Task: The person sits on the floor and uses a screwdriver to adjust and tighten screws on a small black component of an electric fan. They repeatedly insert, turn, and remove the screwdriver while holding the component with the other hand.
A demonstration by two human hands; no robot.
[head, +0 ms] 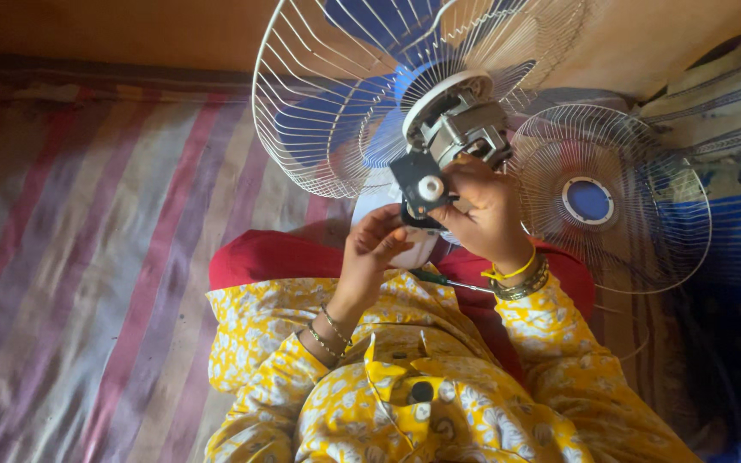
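Hands gripping fan motor, blue blades inside wire cage

White wire fan guard, blue blades; yellow floral sleeves; striped pink-grey cloth.

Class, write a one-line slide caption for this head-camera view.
Both hands, left hand and right hand, grip the exposed fan motor behind the rear grille; front grille alongside.
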